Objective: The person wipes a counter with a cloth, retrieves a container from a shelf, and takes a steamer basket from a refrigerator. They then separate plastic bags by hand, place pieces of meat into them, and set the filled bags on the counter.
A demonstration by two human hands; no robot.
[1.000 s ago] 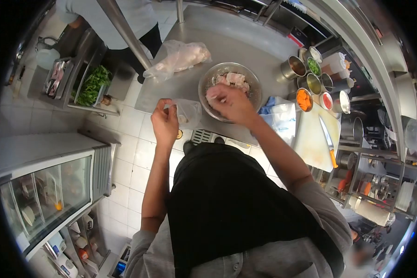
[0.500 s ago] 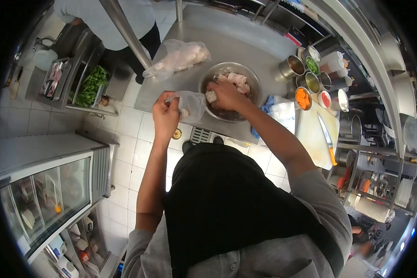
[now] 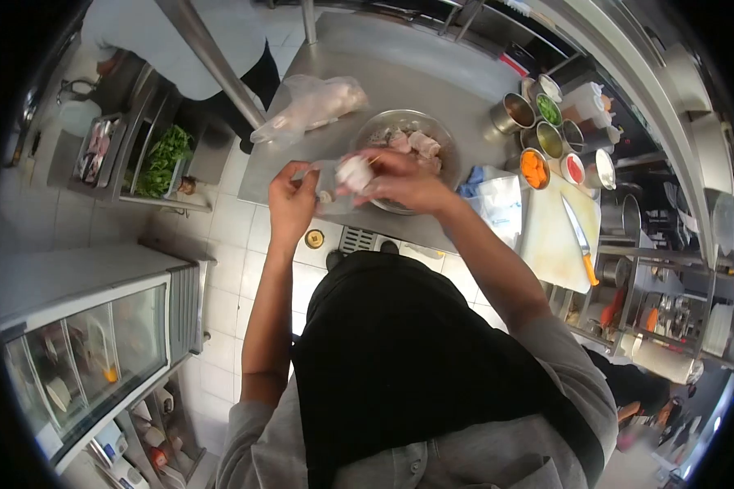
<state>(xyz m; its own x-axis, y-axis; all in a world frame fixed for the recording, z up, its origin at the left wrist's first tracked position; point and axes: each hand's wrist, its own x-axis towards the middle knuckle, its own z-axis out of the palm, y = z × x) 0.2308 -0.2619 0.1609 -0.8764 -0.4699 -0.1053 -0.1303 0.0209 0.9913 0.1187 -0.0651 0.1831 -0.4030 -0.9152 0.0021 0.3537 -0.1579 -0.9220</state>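
Note:
My left hand pinches the rim of a small clear plastic bag, holding it up in front of the steel table's near edge. Inside the bag, near the bottom, lies a small pale piece. Pale raw meat sits in the curled fingers of my right hand, right at the bag's mouth. Below and behind that hand stands a round metal bowl with more chunks of raw meat in it. Farther back on the left, a larger clear bag of pale meat lies on the table.
On the right are a white cutting board with an orange-handled knife, a blue-and-white cloth or packet, and several metal containers, one with sliced carrot. A metal post rises at left; another person stands beyond it.
My right hand has come up out of the bowl and moved left to the small bag, with meat in its fingers. My left hand stays nearly in place.

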